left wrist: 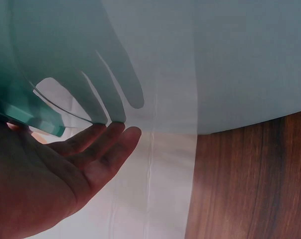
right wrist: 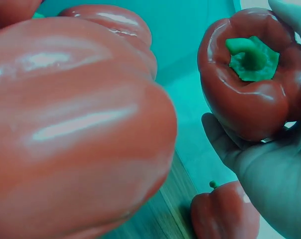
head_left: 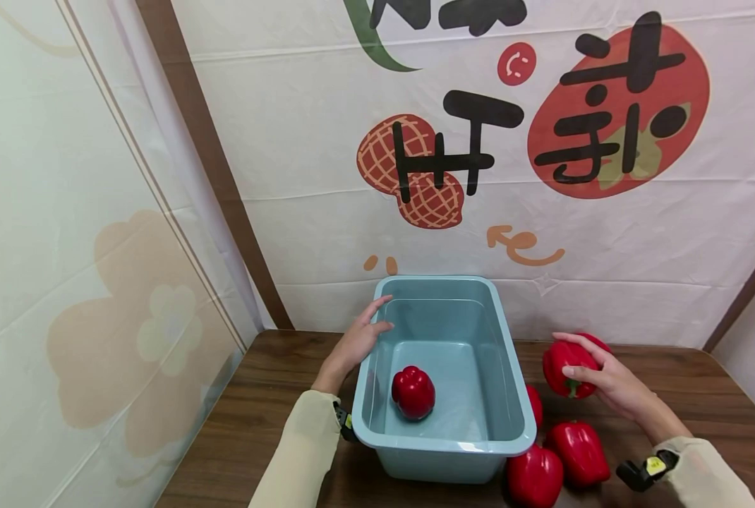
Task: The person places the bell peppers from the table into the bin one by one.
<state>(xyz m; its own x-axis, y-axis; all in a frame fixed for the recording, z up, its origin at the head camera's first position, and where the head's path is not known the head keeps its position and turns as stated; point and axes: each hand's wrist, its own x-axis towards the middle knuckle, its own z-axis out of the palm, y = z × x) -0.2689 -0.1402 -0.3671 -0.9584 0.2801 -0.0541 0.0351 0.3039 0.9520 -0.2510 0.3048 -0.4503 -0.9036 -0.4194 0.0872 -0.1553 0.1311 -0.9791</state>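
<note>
A light blue plastic basin stands on the table with one red bell pepper inside. At its left rim, my left hand holds on, thumb and a finger reaching over the edge; in the left wrist view the other fingers lie against the outer wall. My right hand grips a red bell pepper to the right of the basin, its green stem facing the right wrist camera. Behind that pepper, another red pepper shows partly.
Several more red peppers lie right of the basin, including a front one and one beside it; another is partly hidden by the rim. The brown wooden table meets a printed white cloth at the back.
</note>
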